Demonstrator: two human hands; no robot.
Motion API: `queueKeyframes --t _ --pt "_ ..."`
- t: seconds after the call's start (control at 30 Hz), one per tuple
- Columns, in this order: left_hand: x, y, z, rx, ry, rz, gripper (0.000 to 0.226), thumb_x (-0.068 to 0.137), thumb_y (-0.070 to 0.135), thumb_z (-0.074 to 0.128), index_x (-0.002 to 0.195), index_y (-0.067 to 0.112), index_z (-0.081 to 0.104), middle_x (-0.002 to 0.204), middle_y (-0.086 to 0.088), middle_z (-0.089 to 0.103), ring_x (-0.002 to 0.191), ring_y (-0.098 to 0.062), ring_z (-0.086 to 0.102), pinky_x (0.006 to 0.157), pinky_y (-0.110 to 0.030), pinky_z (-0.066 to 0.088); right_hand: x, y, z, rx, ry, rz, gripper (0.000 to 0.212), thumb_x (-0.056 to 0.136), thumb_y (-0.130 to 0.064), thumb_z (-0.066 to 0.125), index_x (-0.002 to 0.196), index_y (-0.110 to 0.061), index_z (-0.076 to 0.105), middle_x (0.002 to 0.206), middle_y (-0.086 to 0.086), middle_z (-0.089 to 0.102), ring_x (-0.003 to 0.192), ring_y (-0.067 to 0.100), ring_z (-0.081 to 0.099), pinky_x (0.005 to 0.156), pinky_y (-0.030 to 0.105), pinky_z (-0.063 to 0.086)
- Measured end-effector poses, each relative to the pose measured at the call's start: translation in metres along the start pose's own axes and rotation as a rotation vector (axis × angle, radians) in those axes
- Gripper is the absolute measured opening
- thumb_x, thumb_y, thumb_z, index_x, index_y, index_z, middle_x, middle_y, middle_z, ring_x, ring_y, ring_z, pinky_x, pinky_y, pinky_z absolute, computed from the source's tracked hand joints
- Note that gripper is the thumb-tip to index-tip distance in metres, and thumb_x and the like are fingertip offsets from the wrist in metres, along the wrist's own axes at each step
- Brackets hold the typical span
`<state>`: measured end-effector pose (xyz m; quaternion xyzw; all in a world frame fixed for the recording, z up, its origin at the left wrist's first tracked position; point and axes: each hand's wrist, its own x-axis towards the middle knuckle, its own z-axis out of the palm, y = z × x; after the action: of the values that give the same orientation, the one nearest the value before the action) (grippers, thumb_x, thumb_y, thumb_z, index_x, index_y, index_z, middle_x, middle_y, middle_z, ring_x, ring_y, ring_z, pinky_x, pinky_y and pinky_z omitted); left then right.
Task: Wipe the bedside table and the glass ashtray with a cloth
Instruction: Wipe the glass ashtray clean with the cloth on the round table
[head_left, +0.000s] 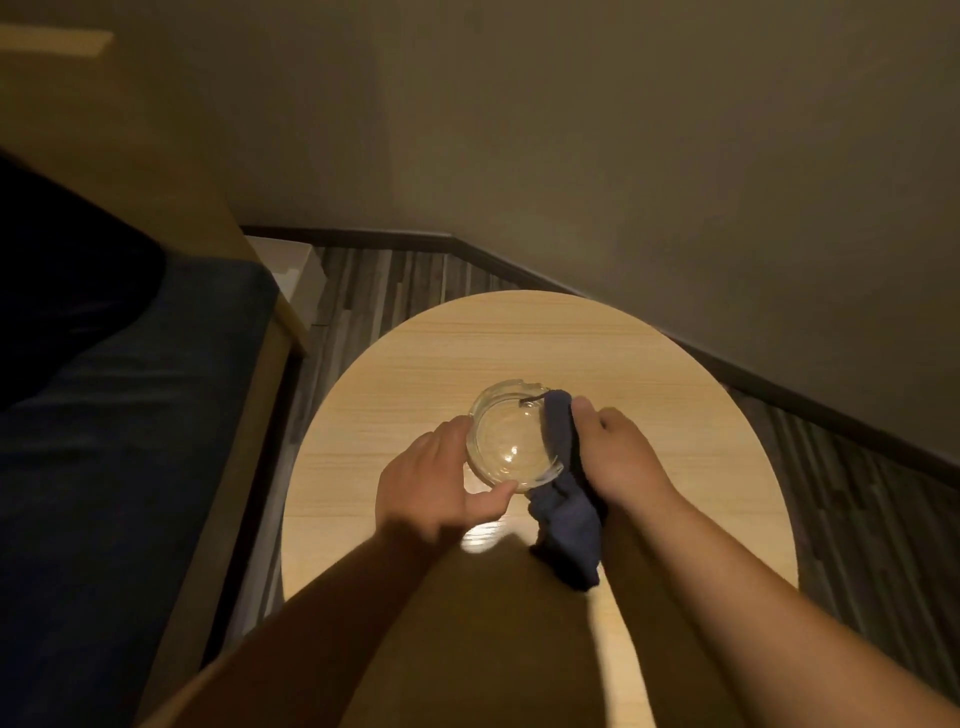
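**At the rim of the ashtray: wiping step under way**

Over the middle of the round counter (519, 343), both grips busy on one object. Right hand (621, 452) clenched round a dark blue cloth (563, 499), thumb on top, pressing the upper fold against the right side of the glass ashtray (511, 436); rest of the cloth hanging loose below the hand, its tail down toward the wood. Left hand (431, 483) grasping the ashtray from the opposite side, fingers curled along the left wall, thumb lying against the near rim. Ashtray tipped toward the camera, seemingly lifted a little off the wood, though hard to say for sure.

Judged as the ashtray half of the task, mid-wipe, cloth at the rim rather than down in the bowl. Next move likely calls for turning the glass in the left grip while drawing the cloth round the wall and into the hollow, firm enough to clean, gentle enough not to let slick glass slip.

Nothing visible inside the bowl: clear glass, only a bright glint.

Beyond the counter: striped wood floor (395, 291), dark skirting along the wall, bed (130, 389) with a dark blue cover at the left.
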<state>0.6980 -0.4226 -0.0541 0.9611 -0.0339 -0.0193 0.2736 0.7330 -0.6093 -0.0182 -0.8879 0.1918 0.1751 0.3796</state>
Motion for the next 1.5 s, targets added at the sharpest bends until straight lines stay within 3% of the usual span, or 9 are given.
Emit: queueKeyframes --t 0.17,0.37,0.6,0.77,0.87,1.0,1.13,1.3,1.5 --pt "0.001 0.005 0.002 0.012 0.071 -0.053 0.063 0.067 0.065 0.063 0.115 0.027 0.050 0.092 0.014 0.059 0.083 -0.009 0.056 0.062 -0.026 0.041 0.036 -0.025 -0.002 -0.449 -0.022 -0.303 0.031 0.099 -0.040 0.037 0.100 -0.017 0.059 0.091 0.004 0.059 0.080 0.023 0.053 0.065 0.033 0.039" --pt "-0.001 0.003 0.006 0.022 0.084 -0.046 0.069 0.069 0.064 0.061 0.124 0.026 0.046 0.101 0.013 0.060 0.091 -0.010 0.056 0.069 -0.029 0.047 0.055 -0.044 -0.002 -0.631 -0.107 -0.616 0.017 0.094 -0.025 0.046 0.096 -0.020 0.062 0.093 0.009 0.059 0.084 0.028 0.057 0.067 0.033 0.042" --pt "-0.001 0.005 0.007 0.039 0.071 -0.026 0.068 0.069 0.065 0.060 0.124 0.027 0.046 0.104 0.013 0.060 0.092 -0.009 0.055 0.068 -0.029 0.045 0.008 -0.003 0.010 -0.363 0.182 -0.289 0.025 0.098 -0.027 0.044 0.108 -0.012 0.061 0.101 0.010 0.060 0.079 0.022 0.052 0.064 0.029 0.033" --pt "-0.010 0.011 0.016 0.015 0.088 -0.097 0.065 0.069 0.063 0.062 0.116 0.019 0.052 0.096 0.006 0.062 0.086 -0.017 0.057 0.070 -0.035 0.046 -0.014 0.010 0.037 -0.153 0.235 -0.136 0.029 0.095 -0.029 0.043 0.102 -0.010 0.063 0.096 0.013 0.060 0.073 0.024 0.055 0.059 0.028 0.034" --pt "-0.030 0.027 0.020 -0.114 0.109 -0.202 0.068 0.072 0.059 0.065 0.121 0.015 0.050 0.098 0.003 0.062 0.090 -0.019 0.059 0.075 -0.036 0.048 -0.017 0.009 0.037 -0.143 0.235 -0.153 0.026 0.095 -0.026 0.043 0.102 -0.011 0.062 0.097 0.013 0.059 0.072 0.023 0.055 0.058 0.028 0.034" --pt "-0.044 0.032 -0.009 -0.306 -0.034 -0.210 0.035 0.084 0.055 0.056 0.105 0.029 0.047 0.078 0.013 0.052 0.072 -0.012 0.055 0.063 -0.027 0.044 -0.001 0.001 0.009 -0.378 0.102 -0.317 0.021 0.094 -0.022 0.047 0.107 -0.013 0.061 0.103 0.010 0.057 0.079 0.022 0.049 0.062 0.029 0.031" --pt "0.014 0.017 -0.034 -0.030 0.042 -0.109 0.039 0.093 0.049 0.044 0.125 0.026 0.044 0.093 0.008 0.063 0.081 -0.016 0.061 0.070 -0.036 0.052 0.024 -0.013 -0.007 -0.622 -0.048 -0.542 0.017 0.091 -0.021 0.051 0.103 -0.017 0.062 0.101 0.008 0.057 0.090 0.028 0.057 0.067 0.032 0.040" --pt "0.067 0.022 -0.030 0.380 -0.297 0.131 0.025 0.098 0.039 0.037 0.108 0.018 0.048 0.090 -0.006 0.062 0.071 -0.027 0.050 0.056 -0.033 0.039 0.038 -0.034 -0.014 -0.702 -0.150 -0.672 0.016 0.090 -0.022 0.053 0.101 -0.021 0.064 0.096 0.005 0.060 0.086 0.026 0.057 0.072 0.037 0.048" --pt "0.056 0.025 -0.014 0.443 -0.132 0.083 0.021 0.099 0.029 0.036 0.107 0.014 0.047 0.074 -0.003 0.053 0.060 -0.024 0.046 0.050 -0.031 0.030 0.034 -0.021 -0.005 -0.636 -0.034 -0.554 0.018 0.091 -0.019 0.052 0.102 -0.019 0.066 0.097 0.008 0.059 0.086 0.028 0.059 0.065 0.031 0.038"
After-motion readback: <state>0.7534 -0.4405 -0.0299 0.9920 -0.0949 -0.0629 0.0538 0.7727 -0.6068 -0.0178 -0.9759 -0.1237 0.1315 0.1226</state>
